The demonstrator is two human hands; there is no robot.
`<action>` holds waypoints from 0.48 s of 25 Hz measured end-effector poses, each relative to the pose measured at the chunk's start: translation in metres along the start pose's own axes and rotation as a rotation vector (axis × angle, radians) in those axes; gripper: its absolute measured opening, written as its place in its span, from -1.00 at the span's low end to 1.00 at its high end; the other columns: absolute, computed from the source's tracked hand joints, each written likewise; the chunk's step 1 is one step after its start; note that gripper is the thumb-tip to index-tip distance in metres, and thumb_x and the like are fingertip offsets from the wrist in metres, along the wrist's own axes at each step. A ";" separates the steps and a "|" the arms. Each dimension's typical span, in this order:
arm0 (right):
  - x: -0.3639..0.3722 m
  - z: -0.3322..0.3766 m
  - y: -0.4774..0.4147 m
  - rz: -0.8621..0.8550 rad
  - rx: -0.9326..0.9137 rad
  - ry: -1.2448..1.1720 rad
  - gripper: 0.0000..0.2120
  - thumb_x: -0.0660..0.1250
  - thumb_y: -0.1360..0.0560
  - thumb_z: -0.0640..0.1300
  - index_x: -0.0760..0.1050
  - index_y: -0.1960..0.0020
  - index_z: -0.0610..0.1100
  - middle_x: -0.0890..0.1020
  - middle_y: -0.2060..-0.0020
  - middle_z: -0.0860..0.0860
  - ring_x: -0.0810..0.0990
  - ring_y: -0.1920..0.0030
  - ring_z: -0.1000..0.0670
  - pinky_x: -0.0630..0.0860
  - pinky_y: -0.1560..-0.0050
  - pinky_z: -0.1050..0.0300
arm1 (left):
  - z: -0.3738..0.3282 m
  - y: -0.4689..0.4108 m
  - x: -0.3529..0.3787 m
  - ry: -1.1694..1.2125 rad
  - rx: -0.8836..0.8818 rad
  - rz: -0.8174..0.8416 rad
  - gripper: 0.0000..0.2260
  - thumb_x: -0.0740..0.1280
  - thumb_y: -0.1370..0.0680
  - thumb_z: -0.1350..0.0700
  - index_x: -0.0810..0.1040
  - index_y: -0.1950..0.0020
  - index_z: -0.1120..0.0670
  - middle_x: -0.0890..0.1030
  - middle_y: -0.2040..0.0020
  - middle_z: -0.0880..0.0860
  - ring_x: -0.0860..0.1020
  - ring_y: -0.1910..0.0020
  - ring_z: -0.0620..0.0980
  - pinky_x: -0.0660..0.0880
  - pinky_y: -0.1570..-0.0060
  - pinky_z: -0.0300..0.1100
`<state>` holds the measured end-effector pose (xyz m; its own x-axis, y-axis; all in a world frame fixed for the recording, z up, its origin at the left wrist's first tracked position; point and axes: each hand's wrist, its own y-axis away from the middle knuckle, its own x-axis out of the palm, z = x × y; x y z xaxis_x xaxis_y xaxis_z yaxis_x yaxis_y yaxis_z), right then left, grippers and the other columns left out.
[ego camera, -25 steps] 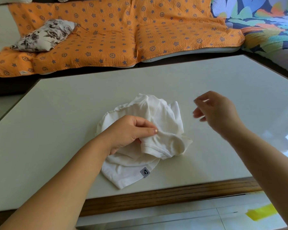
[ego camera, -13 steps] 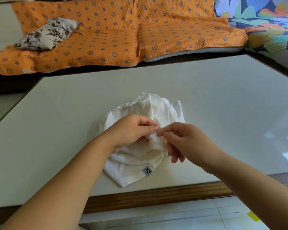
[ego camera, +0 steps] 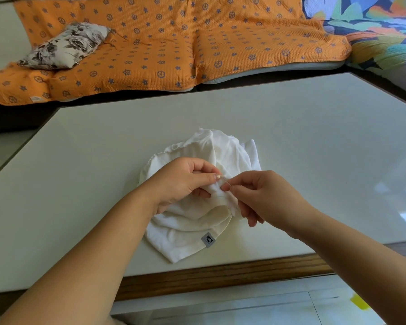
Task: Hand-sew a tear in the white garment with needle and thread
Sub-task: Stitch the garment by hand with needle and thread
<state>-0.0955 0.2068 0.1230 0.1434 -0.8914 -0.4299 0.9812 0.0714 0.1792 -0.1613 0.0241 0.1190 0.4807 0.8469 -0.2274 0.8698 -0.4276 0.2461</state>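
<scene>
Off the tabletop's [ego camera: 103, 184] far-left corner, on the sofa's orange star-print cover [ego camera: 150, 43]: a floral cushion [ego camera: 63, 44], well apart from the work. Toward the tabletop's middle, somewhat nearer the front edge with its wooden trim [ego camera: 220, 275]: the white garment [ego camera: 188, 224], crumpled in a soft heap, a small grey label [ego camera: 207, 239] on the hem at its near side. Left hand [ego camera: 181, 181] closed over a raised fold of the cloth, thumb and forefinger pinching it up off the table just beside the needle. Needle [ego camera: 227, 181] thin and bright, slanting between the two hands, tip at or in the pinched fold; no telling which from this view. Right hand [ego camera: 265, 198] narrowed to a pinch on the needle's near end, remaining fingers loosely curled beneath. Thread too fine to make out, tear itself hidden under the fingers. Likely handling of the cloth: light, limp knit, stretchy and quick to bunch or slide on the smooth top, so best held taut close beside the stitch line, as now, rather than by a loose edge. Needle likely stiff yet slippery and small, best gripped near the eye end with fingertip pads, point kept clear of the left thumb.
</scene>
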 end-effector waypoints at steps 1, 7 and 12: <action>0.000 0.000 0.000 -0.001 0.002 0.001 -0.79 0.24 -0.57 -0.20 0.65 0.05 -0.03 0.54 0.54 0.04 0.48 0.56 0.06 0.36 0.51 0.32 | 0.000 0.000 0.000 0.006 0.001 0.000 -0.95 0.40 -0.55 0.18 0.65 0.03 0.10 0.67 0.20 0.08 0.59 0.25 -0.09 0.53 0.17 -0.26; 0.000 0.001 0.000 -0.006 0.001 0.008 -0.78 0.24 -0.57 -0.21 0.66 0.04 -0.02 0.54 0.55 0.03 0.48 0.56 0.07 0.36 0.51 0.33 | -0.001 0.001 0.002 0.004 0.002 -0.017 -0.96 0.40 -0.55 0.19 0.65 0.04 0.11 0.67 0.21 0.06 0.59 0.27 -0.13 0.54 0.18 -0.28; 0.001 0.001 0.001 -0.020 0.009 0.013 -0.78 0.24 -0.57 -0.20 0.65 0.06 -0.02 0.55 0.55 0.04 0.48 0.56 0.09 0.37 0.51 0.34 | -0.002 0.001 0.002 -0.010 0.002 -0.011 -0.95 0.41 -0.55 0.18 0.66 0.02 0.11 0.68 0.19 0.07 0.60 0.25 -0.13 0.55 0.14 -0.26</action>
<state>-0.0948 0.2057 0.1236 0.1256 -0.8866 -0.4451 0.9827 0.0498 0.1782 -0.1594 0.0258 0.1204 0.4718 0.8484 -0.2401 0.8754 -0.4184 0.2420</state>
